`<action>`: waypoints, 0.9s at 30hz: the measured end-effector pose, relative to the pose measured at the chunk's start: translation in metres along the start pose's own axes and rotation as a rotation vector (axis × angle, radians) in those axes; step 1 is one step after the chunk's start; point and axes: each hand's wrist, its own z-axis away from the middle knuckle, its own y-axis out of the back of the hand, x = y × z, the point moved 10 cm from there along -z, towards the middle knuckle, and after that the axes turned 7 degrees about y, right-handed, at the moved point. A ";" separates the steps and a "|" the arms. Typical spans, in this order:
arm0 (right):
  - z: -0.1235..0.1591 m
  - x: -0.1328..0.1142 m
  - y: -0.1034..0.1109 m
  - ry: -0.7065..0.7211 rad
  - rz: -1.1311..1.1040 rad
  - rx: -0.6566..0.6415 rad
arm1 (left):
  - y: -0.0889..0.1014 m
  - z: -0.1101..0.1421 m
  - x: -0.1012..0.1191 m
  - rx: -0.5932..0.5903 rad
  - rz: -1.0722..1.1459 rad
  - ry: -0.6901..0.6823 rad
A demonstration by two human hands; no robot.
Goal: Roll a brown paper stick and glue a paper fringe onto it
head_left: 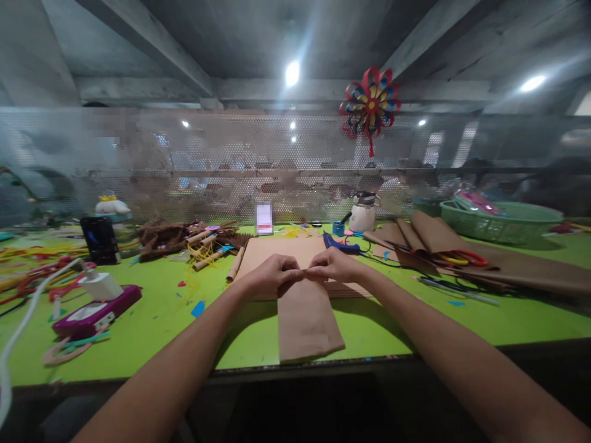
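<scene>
A strip of brown kraft paper (307,320) hangs from my fingers toward the table's front edge. Its far end is pinched between the closed fingertips of my left hand (280,271) and my right hand (336,266), which almost meet at the middle. The pinched edge looks gathered or folded, though the fingers partly cover it. Beneath both hands lies a stack of flat brown boards or sheets (265,249). A blue glue gun (340,244) rests just beyond my right hand.
Left are a purple power strip (99,312) with a white plug, a dark phone (100,240) and rolled paper tubes (203,261). A white jug (363,212) stands behind. Right lie brown paper sheets (521,264), red-handled scissors (468,258) and a green basket (503,224).
</scene>
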 end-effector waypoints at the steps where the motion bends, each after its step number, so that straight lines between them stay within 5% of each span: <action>1: 0.000 0.001 0.000 -0.013 -0.035 0.003 | 0.001 0.000 0.001 0.009 -0.007 -0.014; 7: 0.003 0.009 -0.004 -0.060 -0.270 -0.006 | 0.004 -0.002 0.005 0.018 -0.048 -0.086; 16: 0.002 0.005 -0.006 -0.065 -0.277 0.035 | -0.001 -0.004 0.002 0.014 -0.053 -0.084; 27: 0.003 0.015 0.003 -0.113 -0.233 0.078 | -0.018 0.004 -0.003 -0.176 -0.004 0.008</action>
